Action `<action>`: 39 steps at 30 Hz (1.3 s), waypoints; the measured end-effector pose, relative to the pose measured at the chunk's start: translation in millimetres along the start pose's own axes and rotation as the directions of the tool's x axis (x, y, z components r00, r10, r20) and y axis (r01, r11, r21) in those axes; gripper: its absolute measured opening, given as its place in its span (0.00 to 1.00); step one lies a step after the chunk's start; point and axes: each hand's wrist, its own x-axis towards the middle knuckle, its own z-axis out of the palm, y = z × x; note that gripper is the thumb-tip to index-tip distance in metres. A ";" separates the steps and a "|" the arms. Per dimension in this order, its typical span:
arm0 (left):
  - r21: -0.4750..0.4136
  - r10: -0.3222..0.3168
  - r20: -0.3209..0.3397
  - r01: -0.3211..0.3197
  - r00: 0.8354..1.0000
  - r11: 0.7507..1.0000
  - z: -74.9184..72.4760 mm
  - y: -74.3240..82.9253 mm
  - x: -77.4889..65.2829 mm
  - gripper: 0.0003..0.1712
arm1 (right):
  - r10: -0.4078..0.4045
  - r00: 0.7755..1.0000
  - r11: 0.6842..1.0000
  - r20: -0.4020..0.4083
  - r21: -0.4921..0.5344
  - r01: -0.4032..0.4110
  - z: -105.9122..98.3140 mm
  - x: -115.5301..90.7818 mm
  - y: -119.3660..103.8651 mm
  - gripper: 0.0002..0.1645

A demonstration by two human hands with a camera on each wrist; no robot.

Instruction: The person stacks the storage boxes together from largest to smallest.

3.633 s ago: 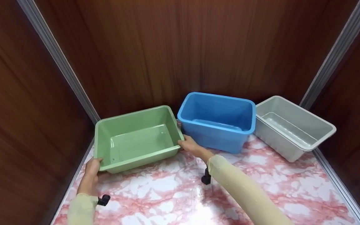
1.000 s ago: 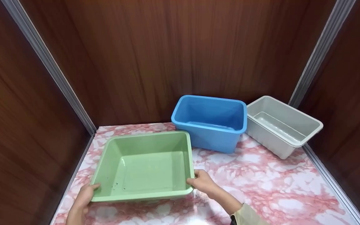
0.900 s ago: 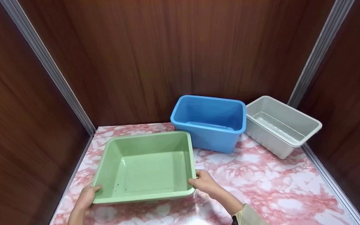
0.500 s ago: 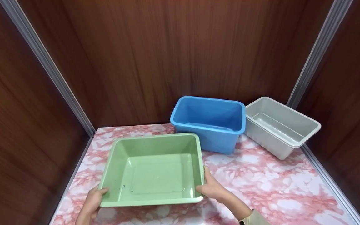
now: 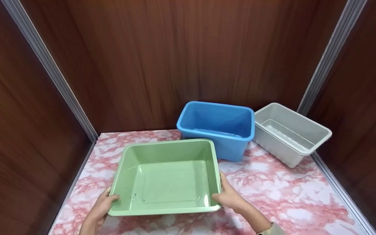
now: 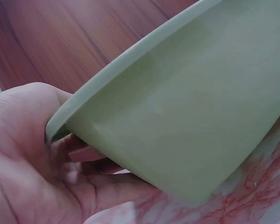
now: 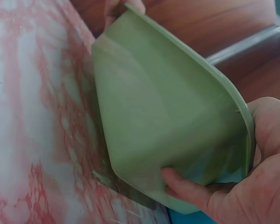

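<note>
A wide, shallow green plastic basin point(image 5: 170, 182) sits in front, its inside facing me, with a few dark specks near the left end of its floor. My left hand point(image 5: 102, 206) grips the rim at the near left corner, thumb over the edge. At the near right corner my right hand point(image 5: 231, 196) holds the same rim, thumb inside. The left wrist view has the fingers point(image 6: 114, 189) curled under the basin's lip. In the right wrist view, the right hand's fingers point(image 7: 186, 189) press the outer wall, and the other hand shows at the far end.
A deep blue tub point(image 5: 228, 143) stands against the back wooden wall point(image 5: 188, 65), partly behind the basin. To its right a grey tub point(image 5: 282, 147) sits at an angle near the corner. Red-and-white marbled surface point(image 5: 273, 192) lies beneath, with metal strips along the wall corners.
Both hands have brought the green basin from the back left toward me, then to the right. It now overlaps the blue tub's lower left. The blue and grey tubs stay in place.
</note>
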 end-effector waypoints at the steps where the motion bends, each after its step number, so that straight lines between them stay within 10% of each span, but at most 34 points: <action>1: 0.008 -0.002 0.016 0.002 1.000 1.000 1.6 1.3 1.6 0.34 | 0.003 1.000 1.000 -0.007 -0.005 -0.003 -1.9 -1.5 0.3 0.64; 39: 0.086 0.032 0.127 -0.043 0.991 0.995 76.9 6.3 8.9 0.33 | -0.006 0.998 0.996 0.062 0.093 0.000 -73.8 -55.0 17.4 0.65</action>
